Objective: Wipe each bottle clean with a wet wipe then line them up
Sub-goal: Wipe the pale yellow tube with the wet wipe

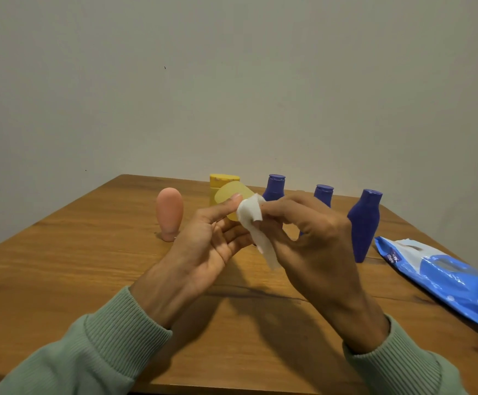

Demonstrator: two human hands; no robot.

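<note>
Held above the table's point(89, 266) centre, the pale yellow bottle point(229, 196) sits clamped in the left hand's point(203, 246) fingers so the right hand point(312, 238), fingers pinching a wet wipe point(249, 213), can rub it, while three blue bottles point(364, 223) wait at two o'clock.

The right hand point(312, 238) hides most of the middle blue bottle point(324, 193).

Six bottles in all: three dark blue, namely the left blue bottle point(274, 188), the middle blue bottle point(323, 195) and the right blue bottle point(364, 223); one peach bottle point(169, 213); one bright yellow bottle point(223, 182); one pale yellow bottle point(232, 198). One wet wipe point(250, 215), one blue wipe pack point(443, 277), one wooden table point(61, 266), and two hands: left hand point(203, 249), right hand point(314, 240).
</note>
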